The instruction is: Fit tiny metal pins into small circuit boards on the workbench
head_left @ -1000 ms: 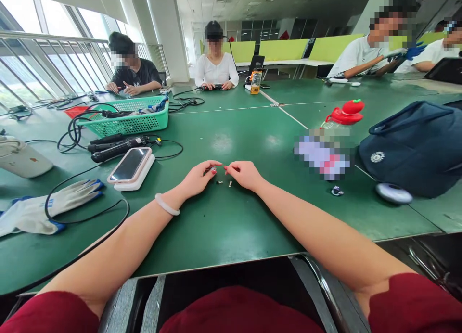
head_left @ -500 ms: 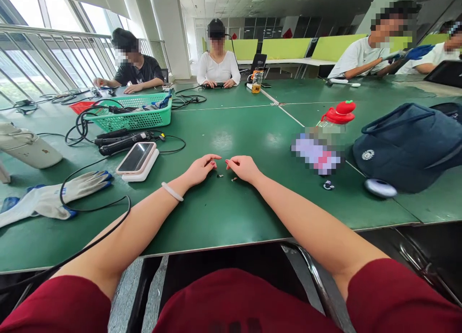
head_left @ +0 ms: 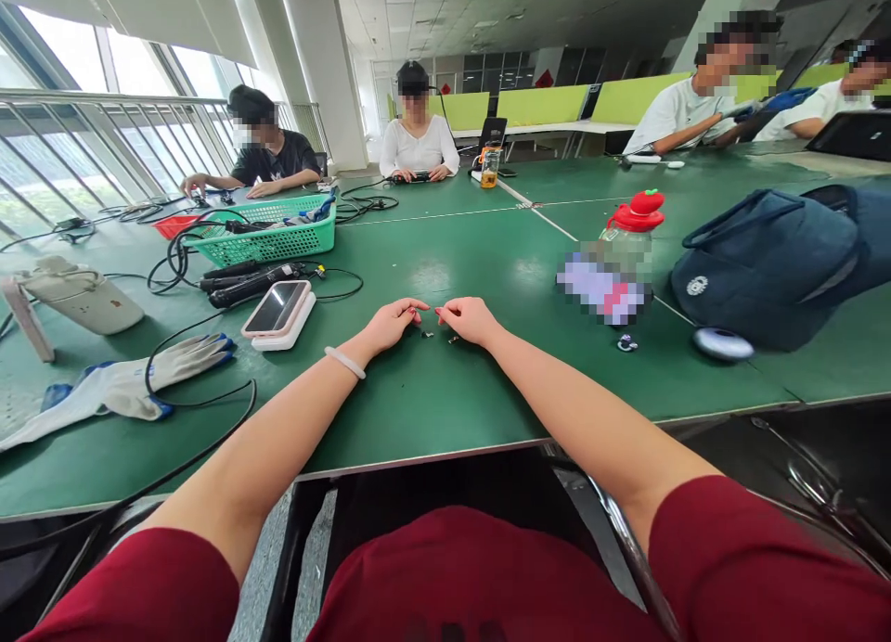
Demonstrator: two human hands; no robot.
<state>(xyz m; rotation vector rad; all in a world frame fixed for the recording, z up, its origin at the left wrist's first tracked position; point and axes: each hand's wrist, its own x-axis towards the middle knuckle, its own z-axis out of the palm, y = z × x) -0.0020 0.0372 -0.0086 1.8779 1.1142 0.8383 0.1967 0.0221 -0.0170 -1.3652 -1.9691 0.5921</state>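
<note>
Green table point(head_left: 445, 410) holds tiny dark parts point(head_left: 440, 336) — loose, just near of fingertips, between both hands. Left hand point(head_left: 390, 325) rests on table, fingers curled, thumb and forefinger pinched close; something small maybe held, too small to tell. Right hand point(head_left: 471, 319) mirrors it, fingertips nearly meeting left's, grip contents unclear. Judging by parts lying separate, fiddly work looks early or mid-way — pieces not yet joined. Phone point(head_left: 277, 309) and white glove point(head_left: 125, 389) lie left, untouched; navy bag point(head_left: 772, 266) far right.

Open-plan office: shared green tables point(head_left: 487, 252), partitions point(head_left: 543, 104).
</note>
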